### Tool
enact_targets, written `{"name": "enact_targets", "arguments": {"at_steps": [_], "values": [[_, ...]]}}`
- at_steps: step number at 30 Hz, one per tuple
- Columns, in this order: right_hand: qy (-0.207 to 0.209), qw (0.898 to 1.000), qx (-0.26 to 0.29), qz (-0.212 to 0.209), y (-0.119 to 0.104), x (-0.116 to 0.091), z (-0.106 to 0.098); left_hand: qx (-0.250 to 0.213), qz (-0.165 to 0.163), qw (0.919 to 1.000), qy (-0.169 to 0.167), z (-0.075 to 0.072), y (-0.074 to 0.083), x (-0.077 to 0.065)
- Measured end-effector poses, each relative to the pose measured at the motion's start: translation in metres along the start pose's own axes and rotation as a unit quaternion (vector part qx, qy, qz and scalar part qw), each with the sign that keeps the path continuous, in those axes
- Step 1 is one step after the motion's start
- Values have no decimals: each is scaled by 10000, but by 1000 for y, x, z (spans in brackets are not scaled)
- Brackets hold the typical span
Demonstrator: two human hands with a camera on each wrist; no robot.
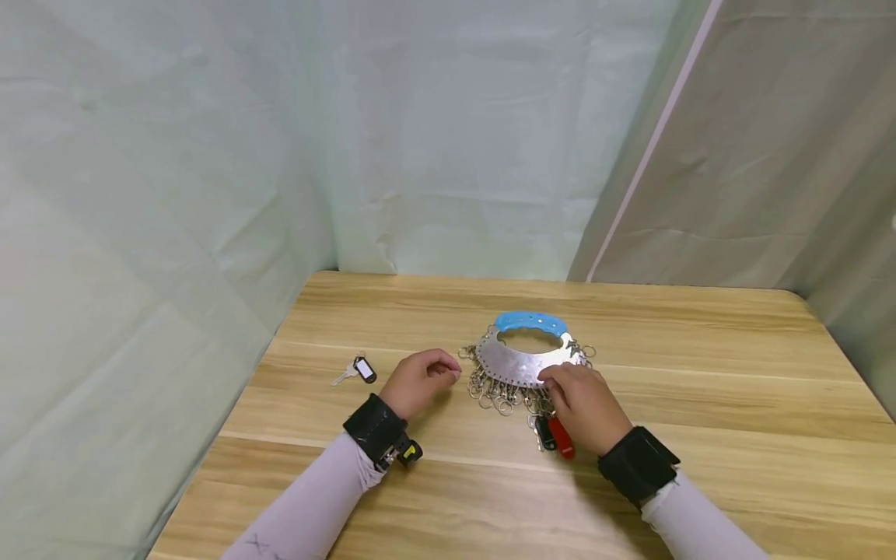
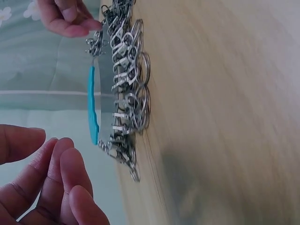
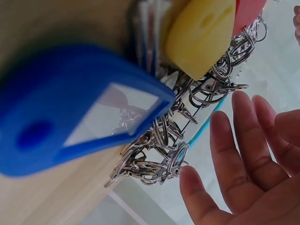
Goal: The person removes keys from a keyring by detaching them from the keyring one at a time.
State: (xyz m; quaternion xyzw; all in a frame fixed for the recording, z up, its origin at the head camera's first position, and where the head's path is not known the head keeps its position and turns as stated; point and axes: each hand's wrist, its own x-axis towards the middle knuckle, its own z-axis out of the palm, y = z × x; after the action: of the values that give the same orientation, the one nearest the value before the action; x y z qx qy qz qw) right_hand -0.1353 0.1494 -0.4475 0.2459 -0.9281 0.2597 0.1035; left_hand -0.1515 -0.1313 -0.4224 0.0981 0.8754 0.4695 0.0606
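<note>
A crescent metal key holder plate (image 1: 514, 364) with a blue handle (image 1: 530, 320) lies on the table. Swivel clips and split rings (image 2: 143, 108) fringe its curved edge. My right hand (image 1: 584, 408) is over the plate's near right side, its fingers loosely bent beside the clips and holding nothing. Below that hand lie a red key tag (image 1: 561, 438) and a black key tag (image 1: 544, 432). A blue key tag (image 3: 70, 112) and a yellow key tag (image 3: 201, 37) show close up in the right wrist view. Left of the plate, my left hand (image 1: 418, 383) hovers with loosely curled, bare fingers.
A key (image 1: 345, 374) with a black tag (image 1: 365, 370) lies farther left on the wooden table (image 1: 700, 373). Pale fabric curtains (image 1: 476, 140) hang behind the table and along its left side.
</note>
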Motion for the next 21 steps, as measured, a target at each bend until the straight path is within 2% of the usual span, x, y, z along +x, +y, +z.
{"name": "enact_targets", "arguments": {"at_steps": [10,21], "values": [[13,10000,33,-17,-2,-1,1,77,338,9990,-274,21,6,2],[48,10000,-31,-43,-5,-1,4,202,277,9980,-522,43,10,-2]]}}
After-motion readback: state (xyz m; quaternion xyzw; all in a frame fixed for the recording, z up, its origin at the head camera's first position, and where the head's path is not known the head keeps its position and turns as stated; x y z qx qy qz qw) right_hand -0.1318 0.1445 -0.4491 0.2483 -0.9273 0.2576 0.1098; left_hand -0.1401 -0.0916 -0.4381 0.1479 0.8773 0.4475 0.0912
